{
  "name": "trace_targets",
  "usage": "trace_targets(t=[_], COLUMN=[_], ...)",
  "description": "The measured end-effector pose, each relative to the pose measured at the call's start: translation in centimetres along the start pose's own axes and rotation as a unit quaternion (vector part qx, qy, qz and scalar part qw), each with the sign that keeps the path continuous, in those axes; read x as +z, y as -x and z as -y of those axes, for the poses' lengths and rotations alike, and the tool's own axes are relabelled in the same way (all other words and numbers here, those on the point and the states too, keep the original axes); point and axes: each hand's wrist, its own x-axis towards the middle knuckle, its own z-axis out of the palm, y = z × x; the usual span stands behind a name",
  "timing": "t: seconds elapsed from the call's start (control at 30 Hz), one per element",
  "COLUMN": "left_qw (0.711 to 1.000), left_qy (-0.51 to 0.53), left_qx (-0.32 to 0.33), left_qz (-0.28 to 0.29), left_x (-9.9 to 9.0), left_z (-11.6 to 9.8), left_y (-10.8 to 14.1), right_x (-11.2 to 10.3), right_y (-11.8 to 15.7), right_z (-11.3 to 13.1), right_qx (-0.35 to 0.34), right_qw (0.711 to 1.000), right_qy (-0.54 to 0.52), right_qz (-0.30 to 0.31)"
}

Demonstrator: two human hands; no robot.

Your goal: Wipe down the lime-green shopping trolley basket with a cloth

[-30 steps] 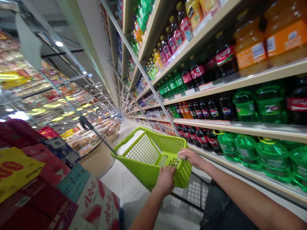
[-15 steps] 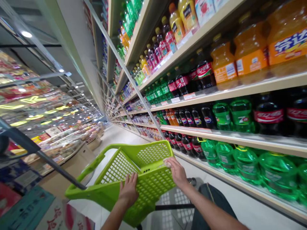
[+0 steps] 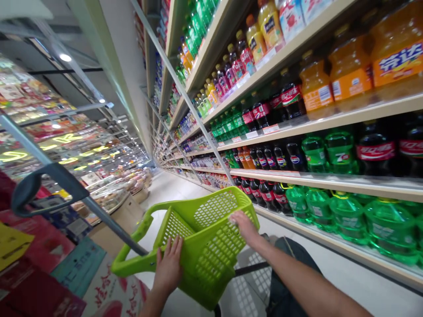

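A lime-green plastic shopping basket (image 3: 211,251) with a lattice wall stands tilted in view before me. A divider (image 3: 174,225) splits its inside. My left hand (image 3: 169,266) lies against the near wall with fingers stretched over the rim, close to the corner where a grey pull handle (image 3: 114,224) joins the basket. My right hand (image 3: 246,229) is closed on a small white crumpled tissue (image 3: 233,219), pressed to the near rim further right. Its fingertips are partly hidden by the tissue.
Drink shelves (image 3: 330,185) line the right side, with large green bottles (image 3: 346,215) on the bottom row. Stacked cartons (image 3: 79,268) stand close at lower left. A pale aisle floor (image 3: 172,182) runs ahead, with a display counter (image 3: 115,204) to its left.
The view has shifted, and the basket now appears further right. My left hand has slid left along the rim, toward the pull handle. My right hand has moved along the rim, away from the right corner.
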Motion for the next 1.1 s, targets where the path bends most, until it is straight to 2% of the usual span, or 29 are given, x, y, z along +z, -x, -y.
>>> trace_targets(t=[0.1,0.17,0.23,0.33,0.4,0.47,0.53,0.7,0.83,0.93,1.0,1.1], left_qw=[1.0,1.0,1.0,0.999,0.997,0.996,0.994,0.991,0.987,0.989,0.99,0.987], left_qy=[0.014,0.019,0.025,0.039,0.052,0.068,0.083,0.113,0.149,0.147,0.14,0.15], left_qx=[0.001,0.003,-0.001,-0.012,-0.019,-0.024,-0.03,-0.047,-0.038,-0.027,-0.027,-0.033], left_qz=[0.01,0.015,0.018,0.03,0.045,0.056,0.061,0.051,0.042,0.012,-0.009,-0.042], left_x=[-0.5,-0.8,-0.9,-1.4,-1.8,-2.2,-2.4,-2.1,-1.6,-1.0,-0.6,0.1], left_z=[-0.8,-1.1,-1.1,-1.2,-1.5,-1.9,-2.2,-2.5,-2.4,-2.3,-2.1,-1.8], left_y=[0.4,0.5,0.6,1.0,1.4,1.9,2.3,2.8,2.4,2.0,1.6,0.9], right_x=[4.2,4.7,2.9,-1.8,-3.9,-4.2,-3.4,0.3,3.8,5.8,5.7,3.2], right_y=[-0.4,-1.2,-2.2,-3.6,-4.3,-4.6,-4.6,-4.4,-3.2,-1.6,-1.1,-1.6], right_z=[4.9,5.6,3.6,-1.5,-4.3,-5.6,-5.8,-3.9,1.2,5.1,5.7,3.3], right_qx=[-0.07,-0.071,-0.022,0.057,0.079,0.091,0.089,0.032,-0.04,-0.103,-0.113,-0.075], right_qw=[0.994,0.994,0.999,0.998,0.996,0.994,0.995,0.999,0.997,0.988,0.985,0.987], right_qy=[-0.03,-0.013,0.011,0.038,0.043,0.038,0.025,0.001,-0.02,-0.033,-0.024,0.025], right_qz=[0.076,0.077,0.042,-0.013,-0.028,-0.045,-0.045,0.013,0.063,0.112,0.128,0.14])
